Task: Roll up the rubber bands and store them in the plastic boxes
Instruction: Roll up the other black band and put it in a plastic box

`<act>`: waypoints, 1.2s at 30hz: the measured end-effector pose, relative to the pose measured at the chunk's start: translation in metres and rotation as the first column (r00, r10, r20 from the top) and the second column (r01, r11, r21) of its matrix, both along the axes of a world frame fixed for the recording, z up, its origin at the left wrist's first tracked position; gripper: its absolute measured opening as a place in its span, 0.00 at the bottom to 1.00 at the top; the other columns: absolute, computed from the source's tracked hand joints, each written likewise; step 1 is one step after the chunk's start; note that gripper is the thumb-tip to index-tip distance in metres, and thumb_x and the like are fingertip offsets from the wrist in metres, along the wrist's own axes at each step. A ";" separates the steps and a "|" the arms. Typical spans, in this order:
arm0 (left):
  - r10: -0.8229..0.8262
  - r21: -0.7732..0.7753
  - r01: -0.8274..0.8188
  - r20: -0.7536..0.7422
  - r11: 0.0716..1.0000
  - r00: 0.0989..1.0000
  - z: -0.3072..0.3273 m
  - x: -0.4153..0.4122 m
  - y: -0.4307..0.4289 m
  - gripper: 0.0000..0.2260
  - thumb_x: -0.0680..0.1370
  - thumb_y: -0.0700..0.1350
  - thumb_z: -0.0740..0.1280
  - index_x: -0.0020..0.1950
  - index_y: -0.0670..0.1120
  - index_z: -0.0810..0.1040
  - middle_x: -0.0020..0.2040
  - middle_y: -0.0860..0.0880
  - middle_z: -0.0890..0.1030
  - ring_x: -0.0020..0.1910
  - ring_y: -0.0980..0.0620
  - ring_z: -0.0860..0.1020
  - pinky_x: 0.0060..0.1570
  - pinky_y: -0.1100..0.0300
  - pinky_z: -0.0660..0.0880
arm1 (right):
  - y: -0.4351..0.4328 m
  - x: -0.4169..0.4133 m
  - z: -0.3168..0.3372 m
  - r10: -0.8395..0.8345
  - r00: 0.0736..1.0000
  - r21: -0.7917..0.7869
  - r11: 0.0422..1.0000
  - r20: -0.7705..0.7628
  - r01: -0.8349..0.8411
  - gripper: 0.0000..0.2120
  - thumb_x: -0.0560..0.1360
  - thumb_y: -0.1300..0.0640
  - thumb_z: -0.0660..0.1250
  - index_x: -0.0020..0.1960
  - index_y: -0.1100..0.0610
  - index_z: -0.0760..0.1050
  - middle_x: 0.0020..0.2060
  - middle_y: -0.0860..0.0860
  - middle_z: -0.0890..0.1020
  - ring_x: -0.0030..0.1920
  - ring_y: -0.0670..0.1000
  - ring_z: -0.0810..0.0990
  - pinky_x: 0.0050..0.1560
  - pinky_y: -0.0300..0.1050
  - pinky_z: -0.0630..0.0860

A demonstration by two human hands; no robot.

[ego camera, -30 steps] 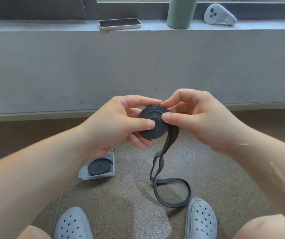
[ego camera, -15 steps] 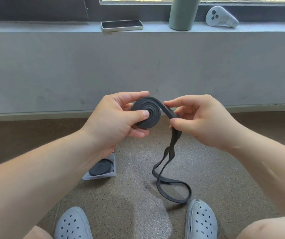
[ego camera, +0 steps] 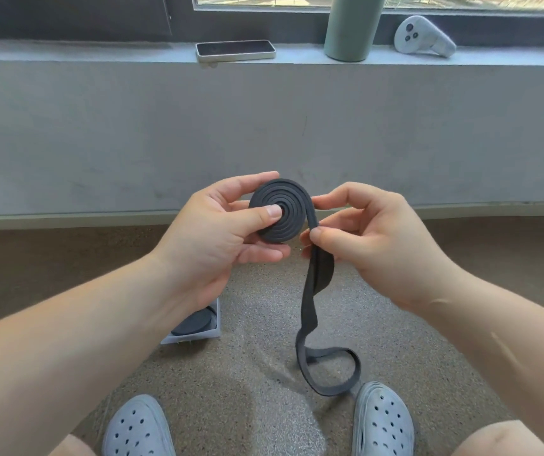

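Fingers of my left hand [ego camera: 211,238] clamp the wound coil of the rubber band [ego camera: 278,210] face-on, thumb on its centre. Just beside the coil's right edge, my right hand [ego camera: 372,245] pinches the loose tail [ego camera: 310,311], which runs straight down to a loop on the floor by my right shoe [ego camera: 382,419]. Below my left forearm lies the plastic box [ego camera: 195,340], partly hidden, with one roll [ego camera: 193,322] inside.

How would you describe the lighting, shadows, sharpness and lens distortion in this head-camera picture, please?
Head view: even daylight, the window bright at the top; a soft shadow on the speckled floor; the rubber band coiled in the left hand is sharp, its spiral turns readable; no motion blur on the right hand; the wide-angle lens swells the forearms toward the lower corners.
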State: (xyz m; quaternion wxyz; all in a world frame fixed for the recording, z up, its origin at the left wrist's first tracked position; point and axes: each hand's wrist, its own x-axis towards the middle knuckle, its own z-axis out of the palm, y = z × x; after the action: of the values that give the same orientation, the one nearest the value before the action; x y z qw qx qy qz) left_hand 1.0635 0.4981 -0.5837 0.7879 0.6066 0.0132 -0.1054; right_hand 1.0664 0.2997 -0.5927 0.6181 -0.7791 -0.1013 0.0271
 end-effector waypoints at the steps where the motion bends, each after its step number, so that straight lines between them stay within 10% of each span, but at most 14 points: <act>1: 0.009 -0.007 -0.009 0.006 1.000 1.000 -0.001 -0.001 -0.001 0.16 0.78 0.34 0.69 0.63 0.47 0.80 0.45 0.43 0.86 0.34 0.42 0.84 0.32 0.57 0.83 | 0.003 -0.002 -0.002 -0.006 1.000 0.028 1.000 -0.006 0.006 0.12 0.68 0.58 0.76 0.50 0.51 0.80 0.40 0.59 0.87 0.44 0.72 0.83 0.48 0.72 0.78; 9: 0.010 -0.055 -0.009 0.015 0.998 1.000 -0.005 -0.011 -0.012 0.12 0.80 0.36 0.67 0.60 0.49 0.73 0.46 0.42 0.86 0.36 0.42 0.84 0.31 0.55 0.82 | 0.016 -0.011 -0.004 -0.105 0.995 0.170 0.980 0.002 0.103 0.11 0.74 0.66 0.74 0.53 0.56 0.79 0.40 0.58 0.87 0.42 0.63 0.86 0.49 0.67 0.81; 16: -0.149 0.146 0.143 0.033 0.979 0.988 0.006 -0.001 0.004 0.09 0.78 0.37 0.69 0.50 0.45 0.70 0.46 0.39 0.84 0.31 0.38 0.83 0.26 0.55 0.79 | -0.008 -0.001 0.012 0.038 0.998 -0.002 0.999 0.041 -0.037 0.12 0.73 0.65 0.76 0.55 0.55 0.82 0.43 0.60 0.87 0.46 0.63 0.86 0.57 0.66 0.80; 23: -0.285 0.301 0.238 0.126 0.924 0.950 0.011 0.002 0.006 0.17 0.78 0.34 0.68 0.63 0.51 0.78 0.46 0.43 0.85 0.33 0.39 0.82 0.33 0.53 0.81 | -0.013 0.004 0.019 0.159 0.987 -0.059 0.986 0.027 -0.157 0.13 0.74 0.68 0.73 0.56 0.55 0.81 0.45 0.58 0.87 0.47 0.59 0.87 0.56 0.62 0.81; 36: 0.032 0.082 -0.045 0.147 0.996 0.989 -0.005 0.002 -0.006 0.14 0.78 0.34 0.68 0.61 0.48 0.78 0.44 0.43 0.86 0.34 0.40 0.84 0.34 0.53 0.83 | -0.009 0.012 -0.003 0.051 0.999 -0.083 0.995 0.012 -0.050 0.23 0.67 0.57 0.81 0.58 0.44 0.76 0.41 0.57 0.83 0.40 0.59 0.80 0.52 0.63 0.79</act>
State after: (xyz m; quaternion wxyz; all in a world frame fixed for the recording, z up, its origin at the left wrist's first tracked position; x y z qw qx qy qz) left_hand 1.0650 0.4925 -0.5886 0.7622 0.6452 -0.0280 -0.0449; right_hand 1.0783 0.2905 -0.5956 0.5839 -0.8012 -0.1242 0.0416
